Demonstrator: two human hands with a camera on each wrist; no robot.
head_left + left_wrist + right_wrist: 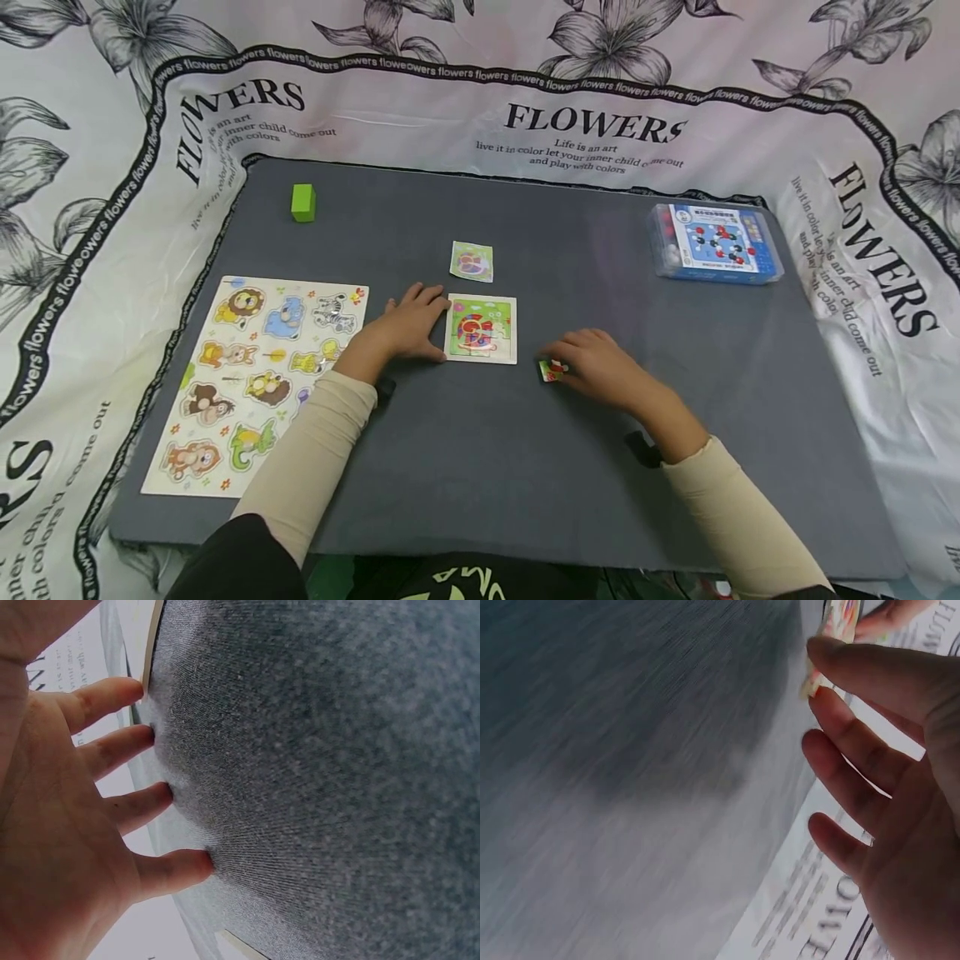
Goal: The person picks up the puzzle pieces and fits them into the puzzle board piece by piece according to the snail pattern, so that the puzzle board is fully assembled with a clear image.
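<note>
A small square puzzle (pixel 480 329) with a white border and a green and red picture lies mid-table. Beside its left edge my left hand (pixel 405 329) rests with spread fingers; in the left wrist view the fingertips (pixel 196 864) press on the grey cloth, one of them at the pale board edge (pixel 152 656). To the right of the puzzle, my right hand (pixel 606 368) pinches a small colourful puzzle piece (pixel 551 372) between thumb and index finger, just over the table. The right wrist view shows the other fingers loosely bent, holding nothing; most of the piece is hidden there.
A small picture card (pixel 472 262) lies behind the puzzle. To the left is a large animal board (pixel 247 475), with a green block (pixel 303 203) farther back. A clear box with a blue label (pixel 716 242) stands at the back right. Flower-printed cloth (pixel 420 108) surrounds the grey table.
</note>
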